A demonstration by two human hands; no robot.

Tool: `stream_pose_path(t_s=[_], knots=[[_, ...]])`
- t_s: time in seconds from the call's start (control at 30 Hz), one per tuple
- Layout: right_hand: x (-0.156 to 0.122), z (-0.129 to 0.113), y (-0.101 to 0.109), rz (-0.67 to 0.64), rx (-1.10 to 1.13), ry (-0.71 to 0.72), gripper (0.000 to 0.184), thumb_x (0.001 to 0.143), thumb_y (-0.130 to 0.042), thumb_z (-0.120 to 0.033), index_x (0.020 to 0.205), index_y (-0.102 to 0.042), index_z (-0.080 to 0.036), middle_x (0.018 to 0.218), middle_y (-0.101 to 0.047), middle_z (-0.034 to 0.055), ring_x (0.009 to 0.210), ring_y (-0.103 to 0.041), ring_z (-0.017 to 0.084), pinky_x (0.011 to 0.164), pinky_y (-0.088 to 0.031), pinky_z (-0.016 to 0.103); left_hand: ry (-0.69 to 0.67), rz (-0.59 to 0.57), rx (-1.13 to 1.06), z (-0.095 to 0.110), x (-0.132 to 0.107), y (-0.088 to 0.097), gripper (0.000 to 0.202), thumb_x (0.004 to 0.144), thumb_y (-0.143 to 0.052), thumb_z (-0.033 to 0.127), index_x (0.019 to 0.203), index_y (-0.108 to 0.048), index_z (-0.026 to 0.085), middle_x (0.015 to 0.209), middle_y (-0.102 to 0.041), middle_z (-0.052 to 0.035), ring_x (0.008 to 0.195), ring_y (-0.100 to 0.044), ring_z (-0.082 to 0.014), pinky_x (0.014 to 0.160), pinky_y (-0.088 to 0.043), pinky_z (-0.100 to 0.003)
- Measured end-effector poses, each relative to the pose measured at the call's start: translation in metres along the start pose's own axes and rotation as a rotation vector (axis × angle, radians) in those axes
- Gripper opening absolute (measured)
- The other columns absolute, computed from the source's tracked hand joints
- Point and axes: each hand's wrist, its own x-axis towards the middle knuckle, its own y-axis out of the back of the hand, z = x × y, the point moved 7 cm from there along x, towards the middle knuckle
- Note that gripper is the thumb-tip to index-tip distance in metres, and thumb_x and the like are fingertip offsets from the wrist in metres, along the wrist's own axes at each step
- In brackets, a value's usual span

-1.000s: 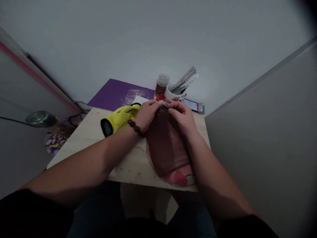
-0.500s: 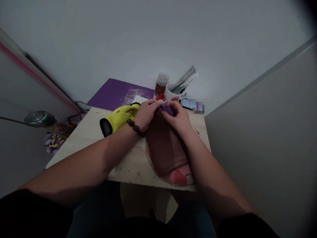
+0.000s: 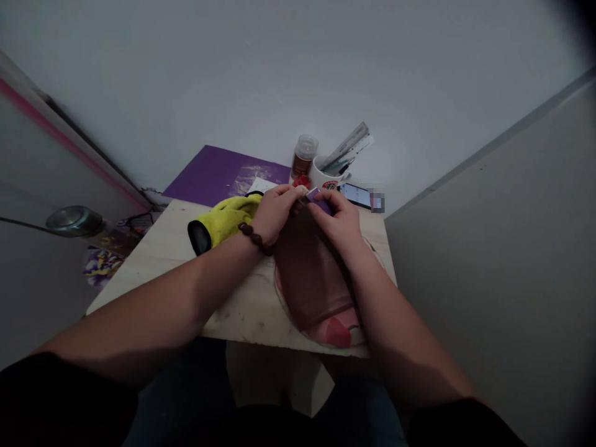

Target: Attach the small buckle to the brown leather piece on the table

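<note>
My right hand (image 3: 342, 220) grips a small purple block (image 3: 320, 202) with a pale edge between thumb and fingers. Right beside it, my left hand (image 3: 275, 214) is closed in a pinch; what its fingertips hold is too small and dark to name. The two hands meet over the far end of a dark brown sheet (image 3: 316, 273). Under that sheet lies a rounded pad with a pink and red pattern (image 3: 338, 332). A yellow cloth item with black trim (image 3: 223, 220) lies beside my left wrist.
On the wooden table (image 3: 246, 316) a white mug (image 3: 323, 177) holds rulers and pens. A clear-capped bottle (image 3: 303, 156), a red object (image 3: 302, 181) and a phone (image 3: 356, 194) stand or lie near it. A purple sheet (image 3: 200, 174) covers the back left; a glass jar (image 3: 74, 221) is at left.
The purple block has shifted slightly right and tilted a little in my right hand, and its pale edge shows more. My left hand has hardly moved.
</note>
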Motion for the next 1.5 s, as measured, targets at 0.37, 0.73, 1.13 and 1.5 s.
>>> stream_pose_path(t_s=[0.37, 0.73, 1.13, 1.5], knots=[[0.0, 0.003, -0.002, -0.036, -0.056, -0.066, 0.033, 0.087, -0.088, -0.05, 0.091, -0.063, -0.027, 0.095, -0.074, 0.0007, 0.086, -0.061, 0.021, 0.081, -0.05, 0.036, 0.0, -0.02, -0.031, -0.002, 0.002, -0.002, 0.032, 0.101, -0.077, 0.041, 0.08, -0.071, 0.018, 0.076, -0.066, -0.0026, 0.071, -0.057, -0.0144, 0.07, -0.042, -0.03], [0.003, -0.002, 0.002, -0.022, -0.029, 0.008, 0.02, 0.098, -0.077, -0.044, 0.088, -0.078, -0.027, 0.1, -0.082, 0.003, 0.1, -0.075, 0.026, 0.098, -0.059, 0.043, 0.011, -0.008, -0.051, 0.001, 0.0, -0.001, 0.028, 0.103, -0.073, 0.035, 0.08, -0.073, 0.018, 0.079, -0.067, -0.0031, 0.073, -0.057, -0.0141, 0.07, -0.043, -0.029], [0.001, -0.005, 0.003, -0.007, -0.162, 0.185, 0.02, 0.107, -0.073, -0.037, 0.115, -0.091, -0.034, 0.144, -0.084, 0.0052, 0.138, -0.078, 0.031, 0.127, -0.058, 0.06, 0.019, -0.006, -0.021, -0.007, 0.003, 0.001, 0.03, 0.098, -0.078, 0.047, 0.084, -0.078, 0.019, 0.085, -0.073, -0.0045, 0.076, -0.06, -0.0156, 0.07, -0.042, -0.031], [0.001, -0.022, -0.007, -0.111, -0.333, 0.347, 0.025, 0.109, -0.067, -0.029, 0.11, -0.091, -0.03, 0.147, -0.083, 0.0071, 0.124, -0.076, 0.033, 0.116, -0.059, 0.06, 0.004, 0.034, 0.088, -0.011, 0.006, 0.006, 0.037, 0.094, -0.082, 0.053, 0.08, -0.08, 0.019, 0.079, -0.073, -0.0052, 0.075, -0.061, -0.0176, 0.07, -0.043, -0.032]])
